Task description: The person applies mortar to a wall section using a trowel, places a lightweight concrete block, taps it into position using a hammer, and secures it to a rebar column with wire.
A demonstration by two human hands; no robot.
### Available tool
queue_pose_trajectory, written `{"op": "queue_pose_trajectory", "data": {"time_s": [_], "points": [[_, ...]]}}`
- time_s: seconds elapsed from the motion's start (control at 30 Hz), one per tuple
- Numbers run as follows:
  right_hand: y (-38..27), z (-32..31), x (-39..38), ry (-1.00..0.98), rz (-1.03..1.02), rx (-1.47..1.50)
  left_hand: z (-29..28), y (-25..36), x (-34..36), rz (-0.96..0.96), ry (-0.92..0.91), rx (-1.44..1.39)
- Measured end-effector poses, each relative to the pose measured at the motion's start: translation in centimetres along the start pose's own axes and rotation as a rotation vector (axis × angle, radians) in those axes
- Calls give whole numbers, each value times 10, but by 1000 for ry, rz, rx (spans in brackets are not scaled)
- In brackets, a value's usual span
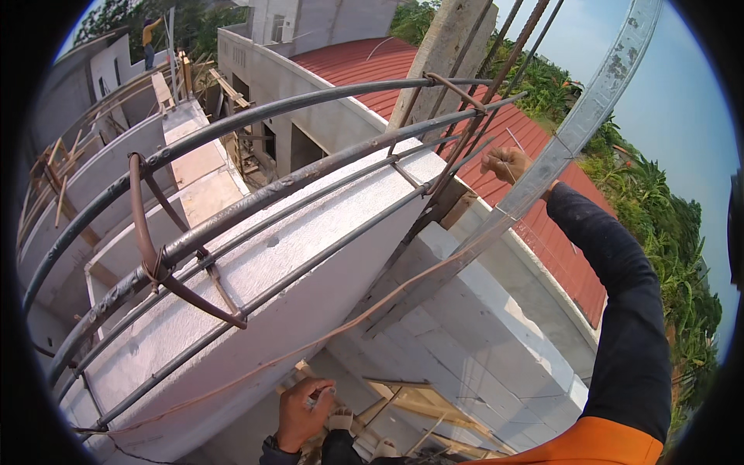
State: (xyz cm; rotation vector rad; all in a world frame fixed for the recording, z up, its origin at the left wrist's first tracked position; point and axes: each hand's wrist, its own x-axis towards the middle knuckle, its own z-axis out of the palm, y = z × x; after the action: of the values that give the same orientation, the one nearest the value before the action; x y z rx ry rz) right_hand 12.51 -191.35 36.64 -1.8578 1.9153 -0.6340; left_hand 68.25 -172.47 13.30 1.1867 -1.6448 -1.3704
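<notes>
My right hand (508, 164) reaches out past a long grey metal strip (570, 139), with its fingers curled closed. A thin pale line shows at the fingers, too fine to make out. Low in the middle, my left hand (304, 415) is curled closed, with something small and pale at its fingertips that I cannot name. Ahead of both hands, a rebar cage (256, 188) of long bars runs above a pale block wall (310, 232). Bent stirrups (143, 225) are tied around the bars with wire. Upright rebars (496, 74) stand at the cage's right end.
An orange-brown cable (341, 329) crosses diagonally in front of the wall. Behind the upright rebars rises a concrete post (446, 54). Wooden boards (418, 411) lie far below, beside my feet. A red roof (364, 70) and another person (149, 43) are in the distance.
</notes>
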Motion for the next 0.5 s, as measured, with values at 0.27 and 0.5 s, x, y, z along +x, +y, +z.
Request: {"op": "queue_pose_trajectory", "data": {"time_s": [0.27, 0.5], "points": [[-89, -41, -31, 9, -342, -781, -4, -30, -19, -83, -1, 32], [-83, -32, -11, 293, -295, -482, -15, -40, -35, -117, -35, 121]]}}
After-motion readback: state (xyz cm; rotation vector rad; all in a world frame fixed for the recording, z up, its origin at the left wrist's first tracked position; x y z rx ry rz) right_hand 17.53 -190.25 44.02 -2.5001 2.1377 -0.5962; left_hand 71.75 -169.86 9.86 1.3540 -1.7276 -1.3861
